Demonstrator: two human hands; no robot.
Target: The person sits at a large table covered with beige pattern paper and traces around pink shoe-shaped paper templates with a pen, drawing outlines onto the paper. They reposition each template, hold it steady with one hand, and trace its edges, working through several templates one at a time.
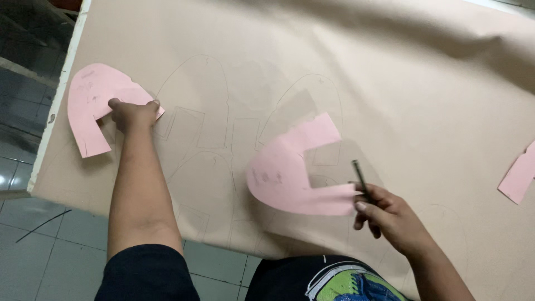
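So there's a big tan sheet of material (390,72) spread over the table, with faint pencil outlines on it. Left hand (134,113) presses a pink U-shaped paper template (92,106) flat near the sheet's left edge, fingers curled onto it. Right hand (384,214) pinches a second pink U-shaped paper template (290,173), lifted off the sheet's middle, plus a dark pen (360,177). Another pink paper piece (519,174) sits at the sheet's right edge.
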